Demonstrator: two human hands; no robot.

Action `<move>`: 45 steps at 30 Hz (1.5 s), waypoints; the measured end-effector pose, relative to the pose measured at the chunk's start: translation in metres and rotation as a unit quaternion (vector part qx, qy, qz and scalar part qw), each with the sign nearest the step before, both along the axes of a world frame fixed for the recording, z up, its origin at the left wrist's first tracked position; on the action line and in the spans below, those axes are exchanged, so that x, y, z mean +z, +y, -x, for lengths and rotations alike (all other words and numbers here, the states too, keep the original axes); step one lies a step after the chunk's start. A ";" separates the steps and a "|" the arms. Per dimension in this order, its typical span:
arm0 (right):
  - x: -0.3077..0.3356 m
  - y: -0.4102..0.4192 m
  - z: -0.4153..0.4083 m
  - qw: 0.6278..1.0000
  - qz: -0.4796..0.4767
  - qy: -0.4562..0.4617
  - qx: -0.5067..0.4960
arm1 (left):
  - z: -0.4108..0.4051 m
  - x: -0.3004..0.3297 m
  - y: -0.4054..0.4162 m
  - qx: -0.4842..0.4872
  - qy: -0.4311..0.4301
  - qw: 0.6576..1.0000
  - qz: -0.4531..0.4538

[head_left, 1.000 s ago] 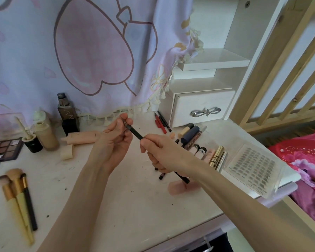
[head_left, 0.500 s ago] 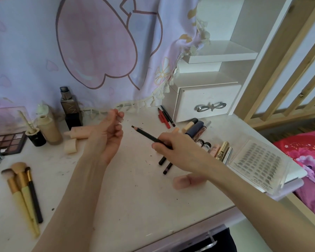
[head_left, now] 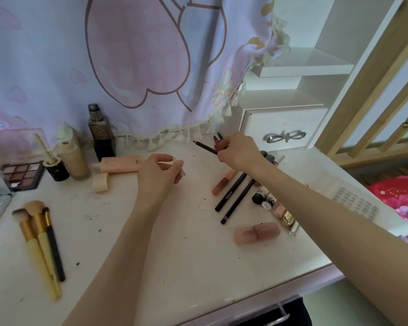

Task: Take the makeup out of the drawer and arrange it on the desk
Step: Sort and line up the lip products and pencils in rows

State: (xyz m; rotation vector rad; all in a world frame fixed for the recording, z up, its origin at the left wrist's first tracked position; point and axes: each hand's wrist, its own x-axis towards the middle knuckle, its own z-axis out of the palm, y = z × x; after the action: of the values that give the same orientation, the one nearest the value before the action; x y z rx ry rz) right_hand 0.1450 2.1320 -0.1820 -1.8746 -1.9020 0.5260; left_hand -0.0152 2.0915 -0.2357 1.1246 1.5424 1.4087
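My right hand (head_left: pixel 239 153) grips a black makeup pencil (head_left: pixel 206 147) low over the white desk (head_left: pixel 186 255), its tip pointing left. The hand is at the back of the desk beside two red pencils (head_left: pixel 216 141), just left of a small white drawer (head_left: pixel 285 124) that is closed. My left hand (head_left: pixel 160 171) hovers mid-desk with curled fingers and pinches what looks like a small clear cap (head_left: pixel 183 173). Two more black pencils (head_left: pixel 232 191) and a peach lip gloss (head_left: pixel 222 184) lie under my right forearm.
Brushes (head_left: pixel 40 236), an eyeshadow palette (head_left: pixel 21 175), a foundation bottle (head_left: pixel 74 160), a dark square bottle (head_left: pixel 101 135) and a peach tube (head_left: pixel 119 164) fill the left and back. A pink case (head_left: pixel 257 232), small bottles (head_left: pixel 264 200) and a clear box (head_left: pixel 356 203) lie at the right.
My left hand pulled away from the pencil's tip and dropped toward the desk. My right hand carried the pencil back and right toward the red pencils by the small drawer.
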 end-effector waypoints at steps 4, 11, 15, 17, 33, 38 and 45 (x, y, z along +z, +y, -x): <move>-0.014 0.015 0.013 1.000 -0.007 -0.004 0.001 | -0.004 -0.005 -0.001 -0.002 0.093 0.996 -0.001; -0.031 0.033 0.021 1.000 -0.009 -0.018 0.010 | -0.013 -0.013 0.004 0.053 0.182 0.982 -0.024; -0.037 0.039 0.019 1.000 -0.017 -0.020 0.001 | -0.017 -0.017 0.009 0.063 0.237 0.969 -0.022; -0.038 0.041 0.019 1.000 -0.020 -0.008 -0.002 | -0.018 -0.018 0.010 0.058 0.254 0.965 -0.021; -0.044 0.048 0.023 1.000 -0.005 -0.009 -0.010 | -0.019 -0.015 0.010 0.037 0.305 0.952 -0.012; -0.046 0.043 0.013 0.997 -0.057 -0.056 -0.002 | -0.022 -0.016 0.007 0.038 0.318 0.947 -0.008; -0.047 0.014 0.008 0.980 -0.086 -0.150 0.100 | -0.025 -0.019 0.001 -0.021 0.352 0.935 -0.024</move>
State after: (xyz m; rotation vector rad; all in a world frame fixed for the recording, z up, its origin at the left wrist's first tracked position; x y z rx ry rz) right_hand 0.1370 2.1457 -0.2288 -1.7383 -2.2670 0.1332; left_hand 0.0096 2.0926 -0.2550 1.8113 1.9455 1.0585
